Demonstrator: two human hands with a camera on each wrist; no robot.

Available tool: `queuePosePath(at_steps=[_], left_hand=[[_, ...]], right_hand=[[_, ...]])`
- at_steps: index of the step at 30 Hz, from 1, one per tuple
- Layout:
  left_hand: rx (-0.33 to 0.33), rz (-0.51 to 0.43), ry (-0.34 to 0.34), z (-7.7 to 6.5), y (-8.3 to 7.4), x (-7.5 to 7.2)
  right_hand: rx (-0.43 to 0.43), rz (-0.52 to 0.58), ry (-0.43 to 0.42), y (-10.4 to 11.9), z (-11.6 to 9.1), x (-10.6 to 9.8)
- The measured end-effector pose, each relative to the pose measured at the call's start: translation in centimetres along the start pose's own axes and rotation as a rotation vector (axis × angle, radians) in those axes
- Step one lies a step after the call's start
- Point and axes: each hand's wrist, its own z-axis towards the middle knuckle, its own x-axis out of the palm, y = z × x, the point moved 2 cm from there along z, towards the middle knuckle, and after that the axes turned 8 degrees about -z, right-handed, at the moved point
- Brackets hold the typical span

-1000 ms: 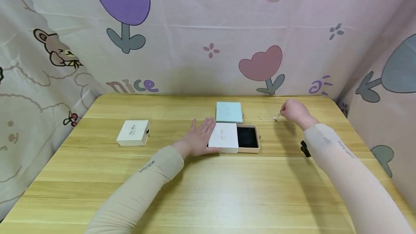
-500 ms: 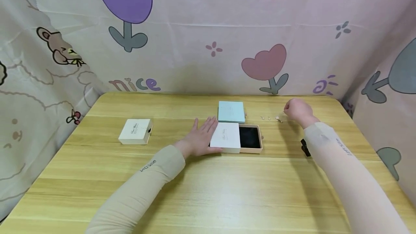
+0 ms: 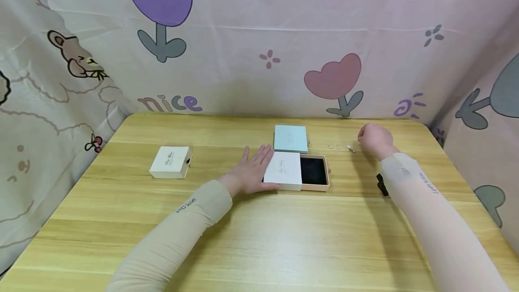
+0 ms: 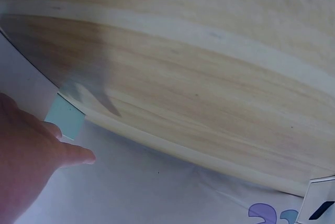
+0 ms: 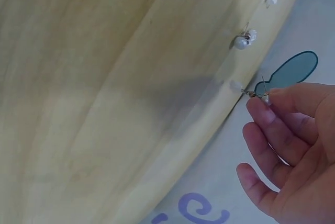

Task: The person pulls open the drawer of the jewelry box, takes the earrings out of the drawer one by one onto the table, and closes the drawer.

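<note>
My left hand [image 3: 252, 172] rests with straight fingers against the left side of a white box sleeve [image 3: 282, 170]. Out of the sleeve's right end sticks a drawer [image 3: 314, 170] with a black insert. Between right thumb and forefinger, my right hand [image 5: 293, 145] pinches a pearl earring [image 5: 265, 99], its thin post pointing up in the right wrist view. That hand is above the table's far right; the head view hides the earring behind it. On the wood beside it lie pearl earrings [image 5: 242, 41], with two smaller pearl pieces [image 3: 330, 146] further left.
A pale blue box [image 3: 290, 138] stands just behind the white sleeve. Off to the left is another white box [image 3: 171, 162] with a dark tab. Near my right forearm lies a small black object [image 3: 381, 185]. A patterned curtain [image 3: 235, 71] hangs behind the table.
The view has shifted slightly, so everything sits a little further right. My right hand has edged away from the earrings on the table, still pinching one. My left hand stays at the box.
</note>
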Motion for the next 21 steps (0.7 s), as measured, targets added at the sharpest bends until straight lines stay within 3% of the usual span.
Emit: queuePosePath(at_steps=[21], left_hand=[[0.008,-0.023,0.003,-0.1,0.0,0.0]], right_hand=[[-0.004,-0.032,0.104,-1.0,-0.6,1.3]])
